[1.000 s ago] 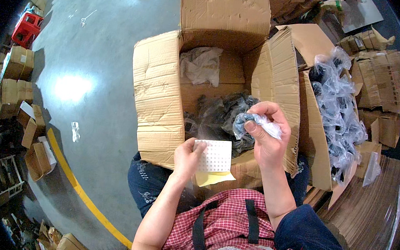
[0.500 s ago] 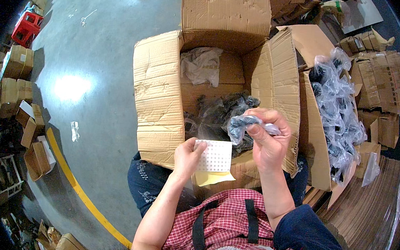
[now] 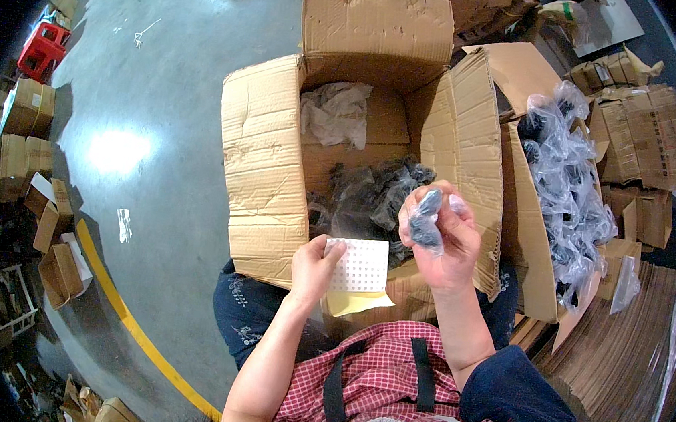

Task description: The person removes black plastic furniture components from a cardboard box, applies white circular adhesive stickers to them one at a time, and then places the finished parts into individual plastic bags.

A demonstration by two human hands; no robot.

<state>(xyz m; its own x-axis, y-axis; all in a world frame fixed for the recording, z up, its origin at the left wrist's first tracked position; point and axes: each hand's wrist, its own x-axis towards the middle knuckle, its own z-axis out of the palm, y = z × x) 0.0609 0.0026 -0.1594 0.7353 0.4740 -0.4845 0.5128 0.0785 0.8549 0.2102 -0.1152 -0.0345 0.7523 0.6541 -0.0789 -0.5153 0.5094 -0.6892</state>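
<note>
White dotted sheet, 1: left hand pinched it over carton's near edge. Bagged grey piece, 1: right hand, nearly closed, gripped it above near right corner; its likely slickness risked a drop.

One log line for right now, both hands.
left hand: holds white patterned sheet | right hand: holds plastic-wrapped item | front: open carton, dark plastic inside

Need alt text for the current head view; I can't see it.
The right hand holds a small dark plastic-wrapped item over an open cardboard box, while the left hand holds a white dotted sheet. Bagged dark items lie at right.
</note>
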